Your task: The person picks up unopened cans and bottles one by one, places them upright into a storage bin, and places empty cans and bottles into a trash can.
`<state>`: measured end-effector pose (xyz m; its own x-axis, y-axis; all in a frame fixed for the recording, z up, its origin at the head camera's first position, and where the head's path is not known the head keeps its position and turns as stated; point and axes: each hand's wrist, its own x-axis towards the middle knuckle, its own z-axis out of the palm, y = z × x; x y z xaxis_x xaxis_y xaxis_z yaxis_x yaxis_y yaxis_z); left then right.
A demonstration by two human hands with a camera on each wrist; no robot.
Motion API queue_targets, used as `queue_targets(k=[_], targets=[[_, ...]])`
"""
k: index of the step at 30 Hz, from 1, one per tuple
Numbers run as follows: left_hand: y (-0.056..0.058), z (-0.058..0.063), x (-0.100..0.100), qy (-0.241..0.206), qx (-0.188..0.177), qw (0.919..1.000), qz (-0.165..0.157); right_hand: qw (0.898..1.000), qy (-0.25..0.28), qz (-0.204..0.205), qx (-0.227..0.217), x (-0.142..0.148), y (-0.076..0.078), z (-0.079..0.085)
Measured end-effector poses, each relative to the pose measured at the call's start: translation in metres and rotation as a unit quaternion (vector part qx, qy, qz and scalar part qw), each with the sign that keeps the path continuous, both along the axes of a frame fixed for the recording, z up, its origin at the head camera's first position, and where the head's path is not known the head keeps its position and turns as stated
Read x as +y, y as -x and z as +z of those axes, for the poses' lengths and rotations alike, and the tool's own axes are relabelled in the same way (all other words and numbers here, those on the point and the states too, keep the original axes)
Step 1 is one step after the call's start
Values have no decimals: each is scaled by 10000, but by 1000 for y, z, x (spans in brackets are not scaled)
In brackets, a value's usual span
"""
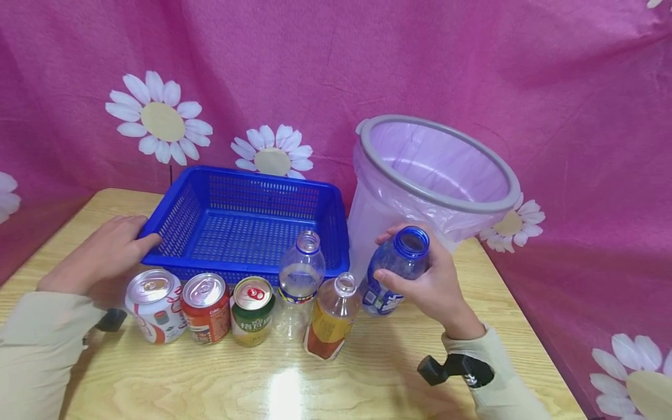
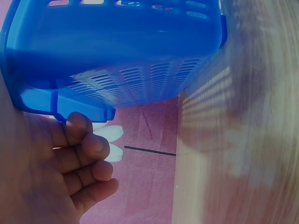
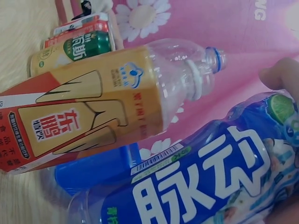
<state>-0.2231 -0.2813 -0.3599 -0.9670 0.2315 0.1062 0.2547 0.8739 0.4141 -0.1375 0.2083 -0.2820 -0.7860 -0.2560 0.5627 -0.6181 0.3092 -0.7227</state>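
We see pink daisy-print cloth behind a glossy wood-grain table. Right of centre stands a bag-lined bin, its base largely hidden; left of it, a perforated plastic basket, rim gripped by the left hand. Lower right of centre, the right hand grasps a translucent blue bottle, cut off in the right-wrist view.

Bright, fairly even light fills this corner, throwing one hard white glare onto the tabletop at the middle of its near edge — and glinting off the can lids. Soft shadow lies beside the left sleeve. The left wrist's view is dimmer and hazy, slotted light and shadow (rather pretty stripes) falling beside the basket. The right wrist's looks soft, its upper right corner washed pale.
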Motion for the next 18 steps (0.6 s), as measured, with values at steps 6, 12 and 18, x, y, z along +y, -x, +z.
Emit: queue_targets(k=[6, 12, 18], targets=[[1, 1, -1, 199, 102, 9997, -16, 9996, -225, -58, 151, 0, -7, 13], [1, 3, 0, 191, 61, 9998, -7, 9984, -515, -150, 206, 1, -16, 24], [1, 2, 0, 192, 132, 9997, -37, 9960, -743, -207, 450, 1, -23, 36]])
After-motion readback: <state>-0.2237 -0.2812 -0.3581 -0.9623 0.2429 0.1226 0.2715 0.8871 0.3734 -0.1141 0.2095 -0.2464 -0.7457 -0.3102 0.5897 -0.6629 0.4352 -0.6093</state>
